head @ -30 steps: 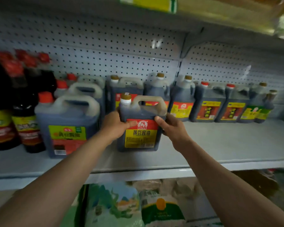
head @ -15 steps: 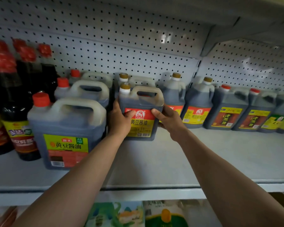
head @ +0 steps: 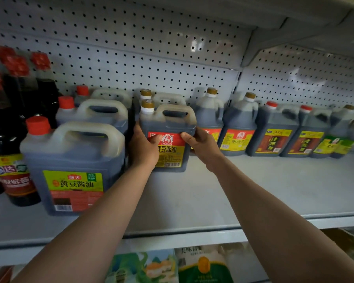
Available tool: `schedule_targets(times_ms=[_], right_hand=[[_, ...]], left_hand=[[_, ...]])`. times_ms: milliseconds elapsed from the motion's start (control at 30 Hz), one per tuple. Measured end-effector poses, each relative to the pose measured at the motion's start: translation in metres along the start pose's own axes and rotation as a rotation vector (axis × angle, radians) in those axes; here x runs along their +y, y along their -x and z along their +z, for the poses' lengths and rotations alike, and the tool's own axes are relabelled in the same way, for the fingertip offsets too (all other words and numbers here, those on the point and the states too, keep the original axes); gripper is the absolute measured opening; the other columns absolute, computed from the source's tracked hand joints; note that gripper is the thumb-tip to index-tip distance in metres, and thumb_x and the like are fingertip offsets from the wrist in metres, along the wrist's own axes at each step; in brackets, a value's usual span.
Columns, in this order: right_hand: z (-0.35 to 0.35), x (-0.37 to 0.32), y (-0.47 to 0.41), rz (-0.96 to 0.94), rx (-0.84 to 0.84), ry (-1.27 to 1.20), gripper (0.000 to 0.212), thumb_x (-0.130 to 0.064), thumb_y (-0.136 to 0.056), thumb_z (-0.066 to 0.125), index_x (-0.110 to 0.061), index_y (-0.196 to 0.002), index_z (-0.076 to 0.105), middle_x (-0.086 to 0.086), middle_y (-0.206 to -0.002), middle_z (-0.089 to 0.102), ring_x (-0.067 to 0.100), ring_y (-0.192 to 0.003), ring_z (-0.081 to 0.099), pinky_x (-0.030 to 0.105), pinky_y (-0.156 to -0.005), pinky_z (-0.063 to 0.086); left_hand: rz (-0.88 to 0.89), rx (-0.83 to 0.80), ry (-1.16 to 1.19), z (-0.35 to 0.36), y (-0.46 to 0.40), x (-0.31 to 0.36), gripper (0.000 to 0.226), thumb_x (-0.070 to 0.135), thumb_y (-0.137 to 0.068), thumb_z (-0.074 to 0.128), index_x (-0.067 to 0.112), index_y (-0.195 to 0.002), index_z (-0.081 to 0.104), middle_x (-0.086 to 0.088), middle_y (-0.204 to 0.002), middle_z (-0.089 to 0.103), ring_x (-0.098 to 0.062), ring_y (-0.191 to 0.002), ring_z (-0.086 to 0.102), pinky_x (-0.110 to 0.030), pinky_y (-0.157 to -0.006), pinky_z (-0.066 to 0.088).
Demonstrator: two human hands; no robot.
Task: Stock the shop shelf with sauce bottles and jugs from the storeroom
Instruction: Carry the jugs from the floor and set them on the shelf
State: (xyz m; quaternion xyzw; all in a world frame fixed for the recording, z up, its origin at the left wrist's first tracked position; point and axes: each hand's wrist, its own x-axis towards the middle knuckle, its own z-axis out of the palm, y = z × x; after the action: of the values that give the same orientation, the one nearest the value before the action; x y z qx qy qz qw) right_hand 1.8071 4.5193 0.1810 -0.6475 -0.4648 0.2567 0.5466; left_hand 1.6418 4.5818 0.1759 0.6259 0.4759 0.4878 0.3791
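Observation:
A dark soy sauce jug (head: 172,127) with a gold cap and a red-and-yellow label stands on the grey shelf (head: 253,190), just in front of a like jug (head: 168,98) at the back. My left hand (head: 143,148) grips its left side, thumb on the label. My right hand (head: 200,144) grips its right side, thumb across the front. Both arms reach in from below.
Large red-capped jugs (head: 70,160) stand close on the left, tall dark bottles (head: 12,139) beyond them. A row of smaller jugs (head: 274,137) lines the pegboard back wall to the right. Bare shelf lies in front of that row. Bags (head: 202,266) sit on the shelf below.
Both hands have pushed the jug from near the shelf's front edge back toward the rear row. The view has moved closer and slightly up.

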Motion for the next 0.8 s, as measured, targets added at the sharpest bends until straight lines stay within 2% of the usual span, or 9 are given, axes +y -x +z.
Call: schedule_targets(times_ms=[67, 133, 200, 267, 333, 433, 533, 633, 800], right_hand=[[-0.005, -0.005, 0.006, -0.015, 0.052, 0.121, 0.046, -0.045, -0.090, 0.071, -0.028, -0.132, 0.060, -0.004, -0.123, 0.070, 0.018, -0.113, 0.067, 0.047, -0.093, 0.058], [-0.021, -0.011, 0.017, -0.014, 0.154, 0.219, 0.059, -0.044, -0.090, 0.073, -0.028, -0.142, 0.052, -0.007, -0.125, 0.064, 0.015, -0.115, 0.063, 0.038, -0.090, 0.055], [-0.045, -0.015, 0.033, -0.020, 0.244, 0.346, 0.072, -0.046, -0.087, 0.076, -0.025, -0.149, 0.044, -0.003, -0.124, 0.059, 0.017, -0.113, 0.060, 0.032, -0.085, 0.049], [-0.072, -0.016, 0.054, -0.032, 0.292, 0.463, 0.074, -0.044, -0.083, 0.080, -0.021, -0.145, 0.047, 0.003, -0.125, 0.054, 0.023, -0.115, 0.058, 0.035, -0.092, 0.049], [-0.101, -0.017, 0.084, -0.043, 0.347, 0.548, 0.074, -0.042, -0.079, 0.084, -0.018, -0.141, 0.052, 0.008, -0.130, 0.054, 0.026, -0.121, 0.055, 0.038, -0.102, 0.046], [-0.148, -0.016, 0.141, -0.046, 0.431, 0.730, 0.074, -0.045, -0.076, 0.085, -0.017, -0.138, 0.055, 0.010, -0.134, 0.058, 0.031, -0.128, 0.050, 0.038, -0.107, 0.039], [-0.190, -0.024, 0.215, 0.066, 0.486, 0.838, 0.073, -0.047, -0.078, 0.083, -0.023, -0.140, 0.053, 0.008, -0.140, 0.054, 0.031, -0.131, 0.044, 0.035, -0.106, 0.032], [-0.226, -0.027, 0.300, 0.193, 0.545, 0.885, 0.066, -0.043, -0.079, 0.082, -0.027, -0.137, 0.054, 0.010, -0.141, 0.049, 0.033, -0.130, 0.043, 0.035, -0.104, 0.034], [-0.264, -0.019, 0.444, 0.392, 0.659, 0.951, 0.066, -0.042, -0.077, 0.083, -0.029, -0.136, 0.056, 0.009, -0.138, 0.048, 0.032, -0.130, 0.041, 0.037, -0.106, 0.037]], left_hand=[[-0.013, 0.044, -0.003, 0.003, 0.004, 0.005, 0.071, 0.021, -0.093, 0.068, 0.016, -0.152, 0.030, -0.008, -0.149, 0.047, -0.028, -0.137, 0.045, -0.042, -0.111, 0.038], [0.004, 0.089, -0.054, 0.008, 0.015, 0.016, 0.083, 0.023, -0.092, 0.068, 0.009, -0.157, 0.018, -0.015, -0.160, 0.028, -0.031, -0.147, 0.028, -0.043, -0.120, 0.026], [0.046, 0.118, -0.091, 0.014, 0.033, 0.030, 0.094, 0.030, -0.092, 0.068, 0.004, -0.157, 0.006, -0.018, -0.165, 0.010, -0.033, -0.152, 0.012, -0.041, -0.123, 0.013], [0.146, 0.146, -0.110, 0.022, 0.052, 0.044, 0.097, 0.032, -0.089, 0.071, 0.001, -0.156, 0.008, -0.021, -0.164, 0.007, -0.033, -0.152, 0.009, -0.039, -0.123, 0.008], [0.264, 0.114, -0.124, 0.035, 0.073, 0.056, 0.094, 0.031, -0.087, 0.073, 0.001, -0.156, 0.015, -0.025, -0.162, 0.014, -0.035, -0.151, 0.014, -0.040, -0.122, 0.011], [0.350, -0.052, -0.112, 0.060, 0.114, 0.075, 0.088, 0.031, -0.085, 0.075, 0.012, -0.155, 0.025, -0.017, -0.161, 0.024, -0.033, -0.149, 0.021, -0.043, -0.120, 0.019], [0.374, -0.269, -0.044, 0.082, 0.170, 0.094, 0.079, 0.027, -0.079, 0.080, 0.020, -0.147, 0.042, -0.015, -0.150, 0.038, -0.035, -0.140, 0.032, -0.037, -0.113, 0.025], [0.395, -0.505, -0.073, 0.099, 0.235, 0.110, 0.070, 0.029, -0.075, 0.082, 0.027, -0.137, 0.051, -0.014, -0.138, 0.047, -0.034, -0.129, 0.042, -0.031, -0.104, 0.028], [0.489, -0.820, -0.179, 0.113, 0.350, 0.126, 0.063, 0.035, -0.076, 0.082, 0.030, -0.132, 0.053, -0.014, -0.130, 0.047, -0.033, -0.121, 0.045, -0.031, -0.100, 0.036]])
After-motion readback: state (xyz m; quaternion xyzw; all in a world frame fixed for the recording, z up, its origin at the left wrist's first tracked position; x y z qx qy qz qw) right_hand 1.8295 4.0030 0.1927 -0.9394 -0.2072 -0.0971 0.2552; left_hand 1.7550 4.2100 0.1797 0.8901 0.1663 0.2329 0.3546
